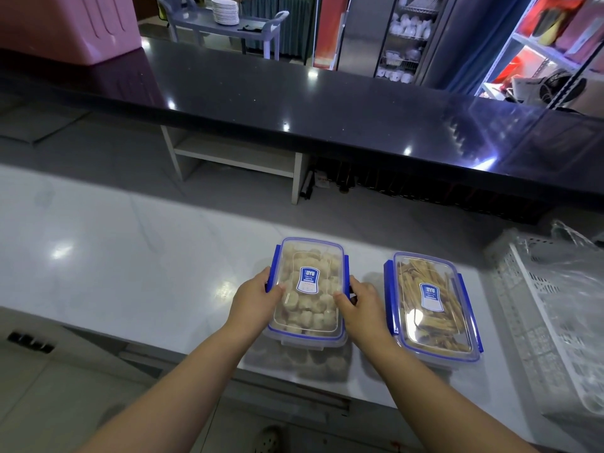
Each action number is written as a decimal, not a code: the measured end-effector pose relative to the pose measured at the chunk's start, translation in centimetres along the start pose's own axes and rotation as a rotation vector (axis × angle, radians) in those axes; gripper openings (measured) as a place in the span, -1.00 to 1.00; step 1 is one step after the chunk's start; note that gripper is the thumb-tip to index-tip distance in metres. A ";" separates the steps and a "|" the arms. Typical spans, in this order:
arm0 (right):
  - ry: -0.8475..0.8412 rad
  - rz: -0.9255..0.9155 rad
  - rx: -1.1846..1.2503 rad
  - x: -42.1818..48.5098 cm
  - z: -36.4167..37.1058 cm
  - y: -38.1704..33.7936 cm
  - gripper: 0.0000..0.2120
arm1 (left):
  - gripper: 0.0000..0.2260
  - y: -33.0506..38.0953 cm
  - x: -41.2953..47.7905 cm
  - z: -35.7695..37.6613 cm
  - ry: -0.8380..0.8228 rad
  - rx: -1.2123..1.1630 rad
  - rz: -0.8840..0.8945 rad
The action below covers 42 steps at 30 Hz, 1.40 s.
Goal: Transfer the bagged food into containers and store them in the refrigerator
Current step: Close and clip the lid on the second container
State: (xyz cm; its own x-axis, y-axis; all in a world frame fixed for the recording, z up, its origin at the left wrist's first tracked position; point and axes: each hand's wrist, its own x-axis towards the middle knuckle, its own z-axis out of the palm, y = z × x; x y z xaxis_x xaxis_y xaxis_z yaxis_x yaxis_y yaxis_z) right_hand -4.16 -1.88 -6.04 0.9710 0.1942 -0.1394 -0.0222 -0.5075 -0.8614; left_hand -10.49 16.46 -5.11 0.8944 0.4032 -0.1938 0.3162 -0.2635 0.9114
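A clear container with blue clips (307, 266), full of pale round food pieces, is held just above the white counter (130, 263) near its front edge. My left hand (256, 297) grips its left side, thumb on the lid. My right hand (359, 300) grips its right side the same way. A second lidded container (431, 308), holding yellow-brown strips, stands on the counter just to the right, apart from my right hand.
A white perforated basket (536, 308) with crumpled clear plastic bags (568, 266) sits at the counter's right end. A black raised bar top (294, 99) runs across behind. A pink bin (72, 24) stands at its far left.
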 end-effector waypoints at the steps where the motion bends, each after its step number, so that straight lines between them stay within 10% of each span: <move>1: 0.000 -0.004 -0.003 0.0 0.0 0.0 -0.79 | -0.89 0.0 0.0 0.0 0.003 0.001 0.001; 24: -0.117 0.002 -0.064 -2.2 -1.2 -0.6 -0.77 | -0.86 1.1 -2.3 1.2 0.186 0.286 -0.023; 33: 0.196 -0.140 0.001 -4.1 -8.1 -3.5 -0.90 | -0.93 8.1 -2.6 3.0 0.154 -0.016 0.129; 42: 0.578 0.013 0.027 -7.8 -14.8 -2.4 -0.85 | -0.80 14.1 -1.9 9.9 -0.299 -0.270 0.235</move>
State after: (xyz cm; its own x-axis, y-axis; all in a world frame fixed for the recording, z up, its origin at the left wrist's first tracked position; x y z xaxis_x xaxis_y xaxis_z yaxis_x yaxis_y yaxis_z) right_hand -8.16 -14.59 4.33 0.9427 -0.3060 0.1332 -0.0335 -0.4839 -0.8745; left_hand -4.63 3.28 4.48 0.9964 0.0787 -0.0310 0.0360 -0.0641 0.9973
